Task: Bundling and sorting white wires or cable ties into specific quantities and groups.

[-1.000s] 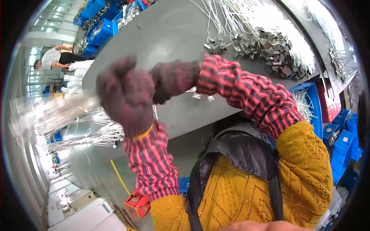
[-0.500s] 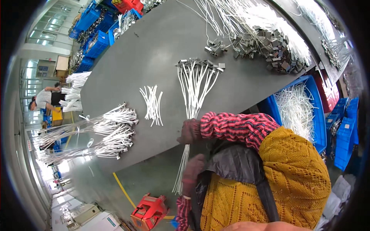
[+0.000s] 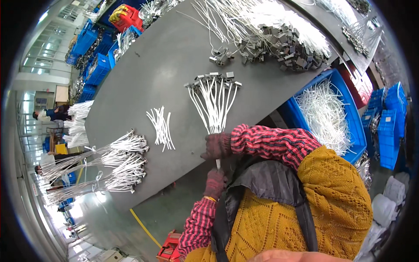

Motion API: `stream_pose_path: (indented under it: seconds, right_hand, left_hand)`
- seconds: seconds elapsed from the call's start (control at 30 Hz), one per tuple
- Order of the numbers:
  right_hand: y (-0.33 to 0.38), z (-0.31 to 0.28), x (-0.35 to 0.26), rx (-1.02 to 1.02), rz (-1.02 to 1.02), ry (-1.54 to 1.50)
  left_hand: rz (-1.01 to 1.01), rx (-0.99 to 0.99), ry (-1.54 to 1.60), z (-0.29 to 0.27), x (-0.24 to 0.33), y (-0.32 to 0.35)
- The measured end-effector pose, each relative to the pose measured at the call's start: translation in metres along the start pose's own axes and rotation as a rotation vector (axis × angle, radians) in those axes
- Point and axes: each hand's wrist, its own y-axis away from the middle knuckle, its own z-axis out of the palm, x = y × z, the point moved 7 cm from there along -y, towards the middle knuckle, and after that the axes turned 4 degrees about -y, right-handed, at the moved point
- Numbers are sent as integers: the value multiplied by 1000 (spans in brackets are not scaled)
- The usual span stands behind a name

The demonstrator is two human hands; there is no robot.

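Observation:
A bundle of white wires (image 3: 214, 102) with grey connector ends lies fanned out on the grey table (image 3: 174, 56), its stems gathered at the near edge. My right hand (image 3: 217, 146), in a dark glove with a red plaid sleeve, is closed around the gathered stems. Just below it, off the table edge, my left hand (image 3: 214, 183) in the same kind of glove grips the bundle's short lower tail. A small loose bunch of white ties (image 3: 161, 127) lies to the left of the bundle.
Tied wire bundles (image 3: 118, 163) lie at the table's left end. A big heap of wires with connectors (image 3: 279, 39) fills the far side. A blue bin of white ties (image 3: 327, 113) stands on the right, with blue crates (image 3: 388, 126) beyond. Other people (image 3: 46, 115) work at far left.
My hands were raised close to the camera a second ago; they have dropped to the table edge. The wire tail hanging below the right hand is now shorter, held by the left.

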Motion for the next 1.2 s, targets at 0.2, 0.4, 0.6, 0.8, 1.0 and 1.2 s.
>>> stream_pose_path:
  seconds: [0.2,0.4,0.6,0.8,1.0,1.2]
  right_hand:
    - [12,31,23,-244,156,-56]
    - [91,-49,11,351,-77,-85]
    - [302,-92,108,802,932,-547]
    - [480,-136,147,1686,1193,-683]
    - [494,-187,167,1755,1154,-338]
    - [483,-180,200,1814,1401,-624]
  left_hand:
    - [133,48,-275,25,-10,-17]
    - [572,289,-1028,62,11,-15]
    - [78,-15,-851,50,-50,-63]
    - [-21,-10,-913,39,-90,-76]
    - [-63,-6,-946,30,-85,-75]
    - [-76,-3,-954,23,-97,-71]
